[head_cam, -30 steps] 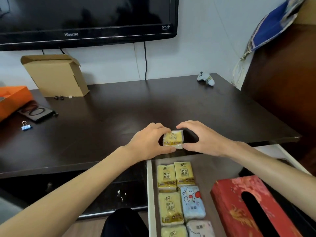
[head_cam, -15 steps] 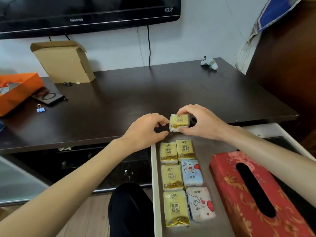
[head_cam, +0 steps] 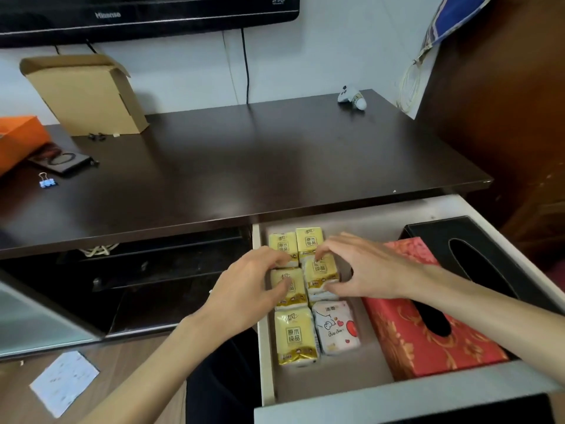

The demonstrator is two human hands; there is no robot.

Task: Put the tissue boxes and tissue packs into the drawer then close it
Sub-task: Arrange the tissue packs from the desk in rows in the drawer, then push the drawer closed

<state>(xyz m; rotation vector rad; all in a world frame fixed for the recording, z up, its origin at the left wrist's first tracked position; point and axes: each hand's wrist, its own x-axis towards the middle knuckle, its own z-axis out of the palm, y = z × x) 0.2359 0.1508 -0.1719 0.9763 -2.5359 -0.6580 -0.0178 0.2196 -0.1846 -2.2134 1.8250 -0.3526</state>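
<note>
The drawer stands pulled out under the dark desk. Several small tissue packs lie in two columns along its left side, mostly yellow ones and a white cartoon-printed one. My right hand pinches a yellow pack between thumb and fingers, low in the right column on top of another pack. My left hand is beside it, its curled fingers and thumb touching a left-column yellow pack. A red tissue box and a black tissue box lie on the drawer's right.
On the desk are a cardboard box, an orange box, a dark case, a blue binder clip and a small white figure. A television hangs above. A paper sheet lies on the floor at left.
The yellow pack went from above the desk's front edge down into the drawer, carried by my right hand. My left hand let go of it and followed down to the packs.
</note>
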